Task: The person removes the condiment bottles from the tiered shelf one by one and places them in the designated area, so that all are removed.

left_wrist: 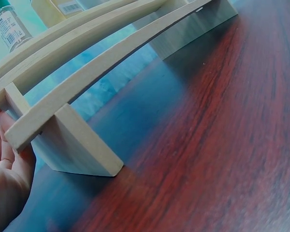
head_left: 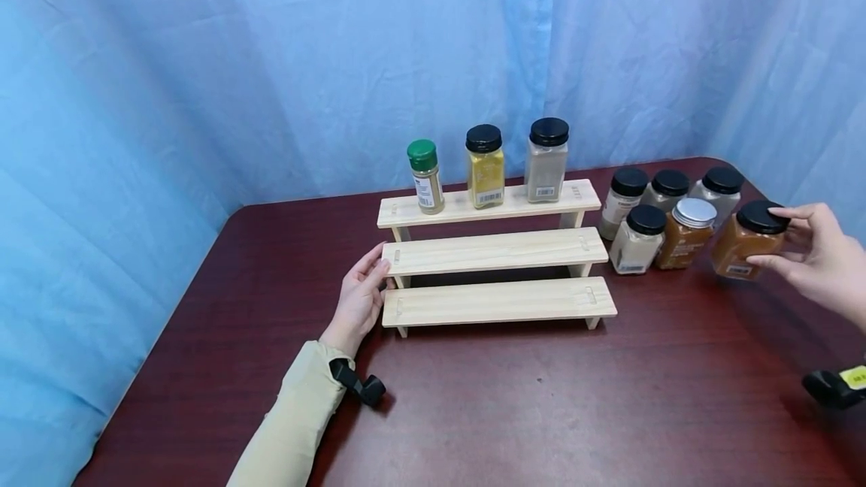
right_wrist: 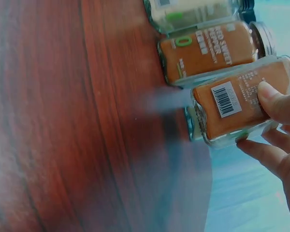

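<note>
The right hand (head_left: 822, 258) pinches a black-lidded, square glass jar of orange-brown powder (head_left: 740, 243), with a silver-lidded glass jar (head_left: 683, 241) to that hand's left! And the left hand (head_left: 361, 297) grips the pale wooden three-tier rack (head_left: 497, 304) beside it.

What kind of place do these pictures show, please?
Probably a makeshift indoor recording space, though the wider room is hidden: blue curtains hang behind and beside a dark red table, and a black wrist strap is visible.

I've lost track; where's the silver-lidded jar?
Head view: the silver-lidded jar stands right of the wooden rack, between the cream powder jar and the orange jar the right hand grips.
</note>
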A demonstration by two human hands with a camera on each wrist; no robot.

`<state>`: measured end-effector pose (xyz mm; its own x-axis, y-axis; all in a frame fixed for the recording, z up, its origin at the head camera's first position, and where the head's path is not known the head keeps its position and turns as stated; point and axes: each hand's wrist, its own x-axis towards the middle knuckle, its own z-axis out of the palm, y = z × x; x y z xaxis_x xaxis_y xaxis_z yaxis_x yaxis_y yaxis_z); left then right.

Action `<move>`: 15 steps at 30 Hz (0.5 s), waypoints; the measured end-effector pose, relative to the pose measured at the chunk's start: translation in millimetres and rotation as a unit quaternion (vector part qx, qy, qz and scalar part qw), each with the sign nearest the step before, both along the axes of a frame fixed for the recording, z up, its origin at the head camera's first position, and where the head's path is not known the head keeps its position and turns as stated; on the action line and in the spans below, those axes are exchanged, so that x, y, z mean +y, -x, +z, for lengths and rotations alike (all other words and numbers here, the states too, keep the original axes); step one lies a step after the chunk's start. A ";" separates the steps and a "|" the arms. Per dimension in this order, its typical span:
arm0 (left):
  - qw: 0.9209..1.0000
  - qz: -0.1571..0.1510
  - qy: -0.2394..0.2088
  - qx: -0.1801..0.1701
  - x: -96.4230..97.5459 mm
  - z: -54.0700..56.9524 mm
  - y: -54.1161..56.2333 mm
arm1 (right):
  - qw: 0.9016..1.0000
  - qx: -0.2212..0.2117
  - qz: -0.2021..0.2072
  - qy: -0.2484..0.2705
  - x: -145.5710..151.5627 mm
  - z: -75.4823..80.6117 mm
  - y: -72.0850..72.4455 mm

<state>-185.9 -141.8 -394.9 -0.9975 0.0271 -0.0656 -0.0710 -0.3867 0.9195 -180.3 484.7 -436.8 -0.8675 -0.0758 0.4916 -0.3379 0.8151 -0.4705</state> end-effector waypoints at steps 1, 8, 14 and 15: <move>1.000 0.000 0.000 0.000 0.1 0.1 0.1 | 1.000 -0.006 -0.004 0.002 1.4 -0.7 1.9; 1.000 -0.003 0.007 0.003 -0.7 0.8 2.2 | 0.999 -0.028 -0.024 -0.005 4.6 2.6 9.7; 1.000 0.001 0.007 0.003 -0.5 -1.1 1.4 | 0.998 -0.051 -0.038 -0.016 3.9 1.6 11.8; 1.000 0.000 0.007 0.002 -0.5 -1.2 1.0 | 0.998 -0.054 -0.038 -0.018 1.3 3.2 10.4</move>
